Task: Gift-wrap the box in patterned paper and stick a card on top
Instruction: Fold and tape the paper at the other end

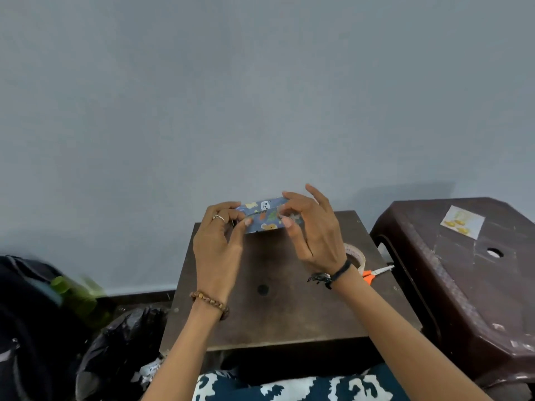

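The left hand [218, 238] pinches the left end of the box [265, 215], thumb and fingers curled round it, likely to steady it while the paper is worked. The box, already covered in blue patterned paper [267, 206] printed with small animals, is held up between both hands above the far part of the brown surface [275, 314], probably so the folds can be reached from every side. The right hand [314, 230] grips its right end, thumb and forefinger pressing down on a flap of paper, the other fingers lifted; this looks like creasing or holding a seam before taping. Just beyond the right wrist lie a tape roll [355, 255] and orange-handled scissors [376, 273], within easy reach. Further right, on a dark plastic stool [463, 285], a small card [462, 222] seemingly waits for the final step.
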